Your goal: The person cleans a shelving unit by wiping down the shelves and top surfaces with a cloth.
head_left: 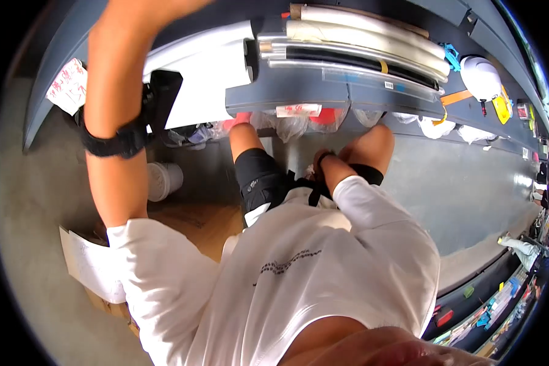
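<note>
My left arm is raised at the left, with a black strap and dark device (125,137) on the forearm. Only the base of my left hand (155,7) shows at the top edge; its fingers are out of frame. My right hand (318,168) is low at my lap, beside the black shorts (262,180), with a dark band at the wrist. Its fingers are mostly hidden, and whether it holds anything cannot be seen. Large white sheets (210,79) lie on the shelf beyond my left forearm.
Several rolls (360,36) lie on the grey shelf (287,91), with a white helmet (480,78) to their right. Plastic bags (291,127) sit beneath. A white bucket (165,181) and cardboard (207,226) are at the lower left. Stocked shelves (488,311) stand lower right.
</note>
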The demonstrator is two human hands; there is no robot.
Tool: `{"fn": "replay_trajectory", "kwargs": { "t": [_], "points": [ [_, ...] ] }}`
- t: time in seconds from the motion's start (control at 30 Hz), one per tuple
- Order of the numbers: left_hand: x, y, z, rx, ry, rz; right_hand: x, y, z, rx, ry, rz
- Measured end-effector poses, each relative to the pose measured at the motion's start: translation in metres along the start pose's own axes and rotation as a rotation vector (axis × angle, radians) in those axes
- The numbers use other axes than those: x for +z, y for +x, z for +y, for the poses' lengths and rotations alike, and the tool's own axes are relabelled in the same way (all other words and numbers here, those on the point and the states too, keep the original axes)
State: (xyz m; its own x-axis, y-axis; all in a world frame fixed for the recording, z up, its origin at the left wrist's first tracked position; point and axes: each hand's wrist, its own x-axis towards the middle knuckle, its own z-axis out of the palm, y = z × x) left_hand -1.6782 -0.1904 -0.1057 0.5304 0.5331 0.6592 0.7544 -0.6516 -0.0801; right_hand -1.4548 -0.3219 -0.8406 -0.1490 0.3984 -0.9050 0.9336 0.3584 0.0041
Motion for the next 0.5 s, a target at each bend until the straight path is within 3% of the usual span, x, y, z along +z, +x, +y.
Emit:
{"fn": "replay_trajectory", "kwargs": {
  "t": [0.1,0.17,0.27,0.33,0.4,0.43,0.5],
  "points": [
    [0.005,-0.002,0.004,0.042,0.140,0.067,-0.078,-0.138,-0.018,-0.262,-0.449,-0.164],
    [0.009,-0.002,0.008,0.100,0.193,0.141,-0.110,-0.189,-0.016,-0.303,-0.360,-0.198],
    [0.017,-0.002,0.024,0.140,0.246,0.336,-0.096,-0.144,-0.005,-0.239,-0.396,-0.019],
    [0.005,-0.001,0.055,0.105,0.265,0.297,-0.122,-0.169,0.018,-0.107,-0.116,0.156],
    [0.000,-0.004,0.099,0.065,0.193,0.143,-0.174,-0.209,0.043,-0.154,0.102,0.093],
    [0.019,-0.023,0.107,0.270,-0.058,0.092,-0.188,-0.226,0.060,-0.167,0.264,0.149],
    [0.071,-0.063,0.130,0.471,-0.360,0.086,-0.190,-0.268,0.092,-0.345,0.841,0.430]
  ]
}}
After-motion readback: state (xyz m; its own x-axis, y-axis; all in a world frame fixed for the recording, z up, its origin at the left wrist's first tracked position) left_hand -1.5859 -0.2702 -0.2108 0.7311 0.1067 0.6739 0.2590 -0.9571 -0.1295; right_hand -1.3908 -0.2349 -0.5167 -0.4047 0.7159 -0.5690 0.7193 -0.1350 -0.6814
